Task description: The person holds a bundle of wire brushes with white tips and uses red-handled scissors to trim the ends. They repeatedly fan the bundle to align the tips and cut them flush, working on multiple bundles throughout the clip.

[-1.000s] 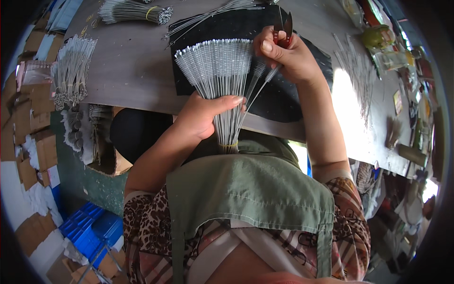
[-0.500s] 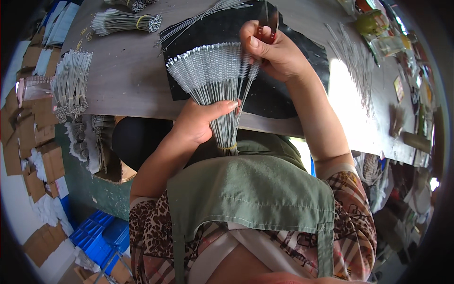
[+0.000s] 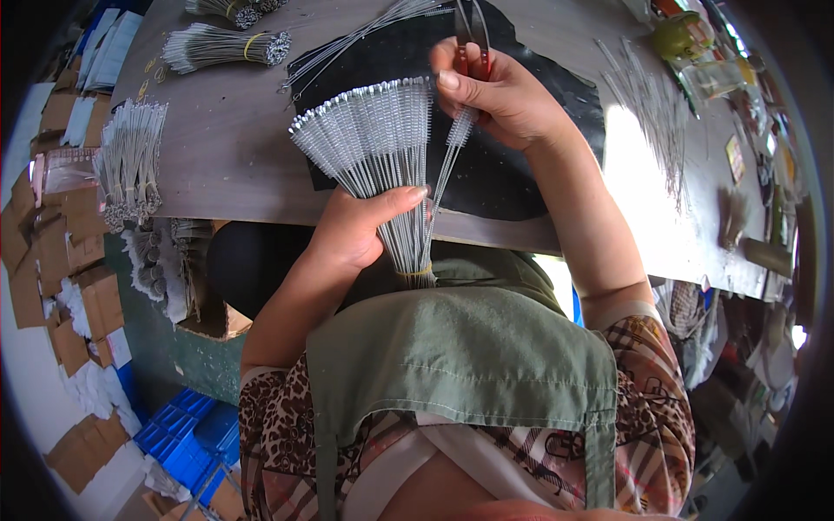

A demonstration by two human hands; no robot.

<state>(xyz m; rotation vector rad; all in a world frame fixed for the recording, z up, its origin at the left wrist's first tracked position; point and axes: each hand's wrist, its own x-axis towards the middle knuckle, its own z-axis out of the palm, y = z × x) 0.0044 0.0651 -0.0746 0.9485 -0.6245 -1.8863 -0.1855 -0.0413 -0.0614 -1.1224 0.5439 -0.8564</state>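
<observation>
My left hand (image 3: pixel 369 227) is closed around a fanned bundle of thin wire brushes (image 3: pixel 369 130), bristle ends spread away from me. A yellow band (image 3: pixel 415 273) ties their lower stems near my apron. Above the black mat, my right hand (image 3: pixel 499 95) is closed on a dark two-pronged tool (image 3: pixel 473 24) with red parts; its exact kind is unclear. Its prongs point to the far side. The fingers also meet the upper ends of a few brushes (image 3: pixel 460 130) set apart from the fan's right side; the contact is partly hidden.
The black mat (image 3: pixel 512 178) lies on the grey table (image 3: pixel 226 182). Loose wire stems (image 3: pixel 365 39) cross its far edge. Banded brush bundles (image 3: pixel 226 48) and an upright bundle (image 3: pixel 130 161) are at left. More loose wires (image 3: pixel 647 122) lie at right. Blue crates (image 3: pixel 187 443) stand below left.
The fan has shifted slightly left, and a gap has opened between it and the few brushes at my right hand. The tool's prongs now appear more spread.
</observation>
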